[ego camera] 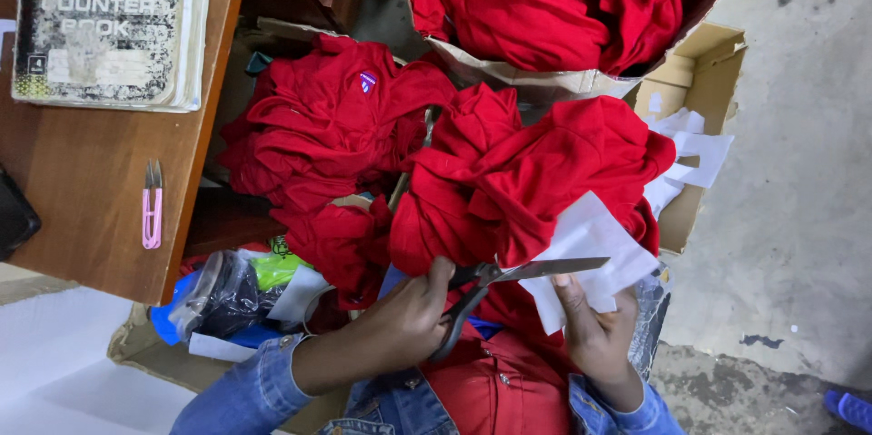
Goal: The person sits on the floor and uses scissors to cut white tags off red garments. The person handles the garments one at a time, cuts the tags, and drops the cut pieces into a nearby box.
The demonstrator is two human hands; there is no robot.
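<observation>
Left hand (pixel 409 312) grips black-handled scissors (pixel 509 279), fingers thru the loops, blades nearly shut & pointing right over white paper (pixel 595 249). Right hand (pixel 595 331) pinches that paper from below. Paper lies against a bunched red garment (pixel 536 172) on the lap. Pink thread snips (pixel 152 203) sit on the wooden table (pixel 82 172), well apart.
</observation>
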